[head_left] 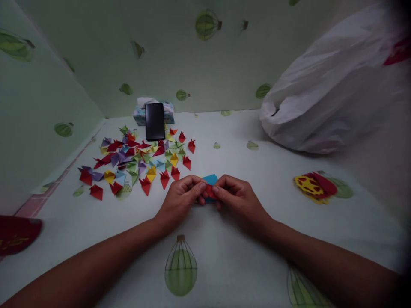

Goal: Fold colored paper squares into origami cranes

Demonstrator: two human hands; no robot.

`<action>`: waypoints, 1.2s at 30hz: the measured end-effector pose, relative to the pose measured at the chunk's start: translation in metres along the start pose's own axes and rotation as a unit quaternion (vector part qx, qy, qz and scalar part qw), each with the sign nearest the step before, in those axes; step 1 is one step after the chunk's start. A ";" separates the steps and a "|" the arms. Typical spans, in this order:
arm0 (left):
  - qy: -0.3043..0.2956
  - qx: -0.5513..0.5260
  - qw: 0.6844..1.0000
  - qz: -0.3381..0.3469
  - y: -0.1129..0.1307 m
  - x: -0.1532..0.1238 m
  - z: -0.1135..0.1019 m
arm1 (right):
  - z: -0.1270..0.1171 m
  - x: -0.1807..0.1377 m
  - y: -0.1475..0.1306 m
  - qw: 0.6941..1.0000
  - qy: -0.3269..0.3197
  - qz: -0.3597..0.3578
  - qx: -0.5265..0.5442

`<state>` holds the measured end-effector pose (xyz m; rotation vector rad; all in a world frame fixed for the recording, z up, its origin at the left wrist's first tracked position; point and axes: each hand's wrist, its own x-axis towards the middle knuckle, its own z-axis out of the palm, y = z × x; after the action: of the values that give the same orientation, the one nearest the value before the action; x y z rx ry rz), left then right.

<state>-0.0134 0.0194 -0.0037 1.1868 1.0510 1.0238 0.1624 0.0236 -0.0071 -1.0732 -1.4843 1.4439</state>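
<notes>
Both my hands meet near the middle of the white surface, over some blue paper (210, 180). A small piece of red paper (209, 191) is pinched between them. My left hand (183, 196) grips its left side with thumb and fingers. On its right side, the thumb and fingers of my right hand (239, 201) press together. How the red paper is folded is mostly hidden by the fingertips. Left of my hands lie many small folded paper pieces (145, 185) in red, yellow, green, blue and purple.
A dark phone (154, 122) leans against a tissue box (138, 116) at the back. To the right, a large white plastic bag (308, 98) stands by the wall. Yellow and red paper cut-outs (310, 186) lie right of my hands. A dark red object (19, 234) sits at the left edge.
</notes>
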 end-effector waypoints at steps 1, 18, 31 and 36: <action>-0.001 -0.006 1.000 -0.001 0.000 0.000 0.000 | 0.000 0.000 0.000 1.000 0.005 -0.003 0.006; -0.035 0.042 0.998 -0.040 0.007 0.001 0.001 | -0.003 0.003 0.007 0.993 -0.056 0.013 0.100; -0.043 0.065 0.996 -0.049 0.004 0.002 -0.001 | -0.001 0.005 0.000 0.999 -0.052 0.017 -0.001; -0.046 0.066 0.996 -0.041 0.002 0.002 -0.001 | -0.002 0.005 0.000 0.998 -0.040 -0.010 -0.056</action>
<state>-0.0138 0.0218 -0.0016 1.2752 1.0983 0.8388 0.1628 0.0289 -0.0068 -1.0750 -1.6450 1.4196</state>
